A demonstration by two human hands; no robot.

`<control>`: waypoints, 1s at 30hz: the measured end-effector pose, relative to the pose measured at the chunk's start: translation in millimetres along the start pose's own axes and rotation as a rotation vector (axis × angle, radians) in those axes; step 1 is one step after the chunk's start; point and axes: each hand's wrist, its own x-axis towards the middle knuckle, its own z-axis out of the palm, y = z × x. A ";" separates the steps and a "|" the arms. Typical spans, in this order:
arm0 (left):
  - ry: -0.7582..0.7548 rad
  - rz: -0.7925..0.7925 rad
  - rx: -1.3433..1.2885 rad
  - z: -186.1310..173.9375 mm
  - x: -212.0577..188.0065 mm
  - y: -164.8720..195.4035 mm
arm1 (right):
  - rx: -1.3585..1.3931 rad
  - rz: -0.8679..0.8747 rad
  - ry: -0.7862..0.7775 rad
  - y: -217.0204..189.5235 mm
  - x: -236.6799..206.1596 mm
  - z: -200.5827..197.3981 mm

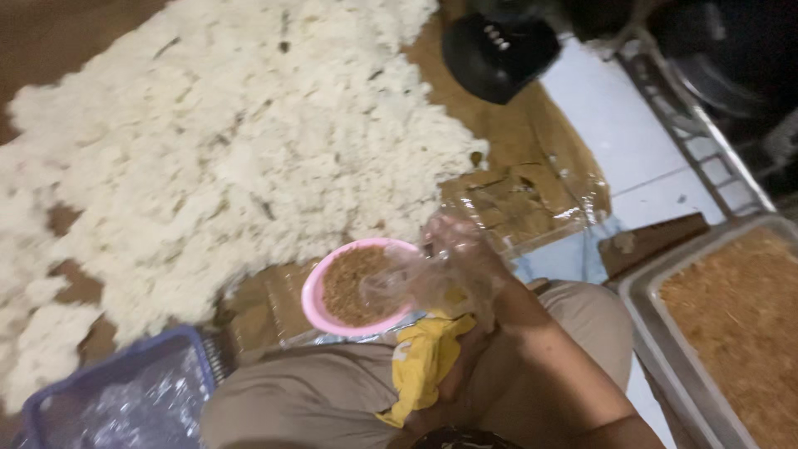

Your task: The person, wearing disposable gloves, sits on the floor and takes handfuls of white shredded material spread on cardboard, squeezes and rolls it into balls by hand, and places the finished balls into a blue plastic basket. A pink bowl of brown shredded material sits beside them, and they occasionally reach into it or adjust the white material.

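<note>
bowl: a round pink plastic bowl [353, 291] of brown crumbly filling sits low in the middle, on the brown mat just beyond the person's knees.
right hand: the right hand [461, 266], inside a loose clear plastic glove, is at the bowl's right rim, its fingers curled over it; blur hides whether it grips the rim or only touches it.
left hand: out of sight.
cloth: a crumpled yellow cloth [424, 362] lies in the lap, just near of the bowl.
edges: bowl's far and left rim nearly meets a wide heap of white fluffy shreds [224, 158]; open room is the narrow brown strip between them.
near left: a blue plastic crate [125, 399] lined with clear film, close to the left knee.
right: a grey metal tray [657, 287] of golden-brown shreds, beside the right thigh.
surface: brown mat [532, 141] under clear sheeting, pale tiled floor [615, 125] to the right.
far: a black sandal [499, 54] at the mat's far edge.
</note>
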 end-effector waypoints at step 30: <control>0.690 -0.021 -0.715 -63.5 -23.2 -160.5 | -0.110 -0.140 0.212 -11.2 2.7 -18.1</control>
